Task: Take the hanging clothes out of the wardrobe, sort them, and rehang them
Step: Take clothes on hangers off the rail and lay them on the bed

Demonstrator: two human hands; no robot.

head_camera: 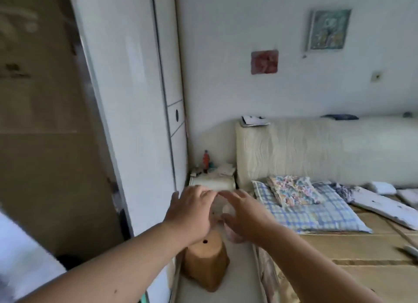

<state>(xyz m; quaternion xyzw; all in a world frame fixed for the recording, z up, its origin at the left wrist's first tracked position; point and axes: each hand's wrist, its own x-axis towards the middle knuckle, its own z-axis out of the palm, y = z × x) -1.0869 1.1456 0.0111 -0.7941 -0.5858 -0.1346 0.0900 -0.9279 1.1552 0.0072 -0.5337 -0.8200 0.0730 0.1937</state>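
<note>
Beside wardrobe [126, 99] | left hand [190, 214] empty, fingers spread | right hand [246, 219] empty, fingers spread

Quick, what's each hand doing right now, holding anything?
Left hand: open, fingers spread, holding nothing.
Right hand: open, fingers loosely curled, holding nothing visible.

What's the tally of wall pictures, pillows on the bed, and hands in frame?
Wall pictures: 2, red one and blue-green one
Pillows: 2, plaid and floral
Hands: 2, left hand and right hand
Total: 6
</note>
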